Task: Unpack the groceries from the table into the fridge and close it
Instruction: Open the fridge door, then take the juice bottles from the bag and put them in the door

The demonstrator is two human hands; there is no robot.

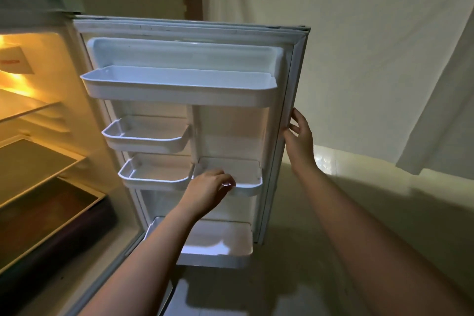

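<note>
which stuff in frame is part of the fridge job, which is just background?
Job:
fridge door, open
door bins, nothing visible in them
lit fridge shelves
left hand at a lower door bin's rim
right hand gripping the door's outer edge

Background:
white curtain
floor
No groceries or table in view.

Dim room, lit mainly by the fridge's own warm lamp.

Yellow-orange light glows inside the open white fridge cavity [30, 100], blowing out near its upper left corner, while the white plastic inner door [184, 90] reads cool and bluish. A pale hanging cloth backdrop [359, 33] is evenly grey. Forearm shadows fall on the floor. Wide-angle bending curves the frame edges; fine detail is soft and smeared throughout.
</note>
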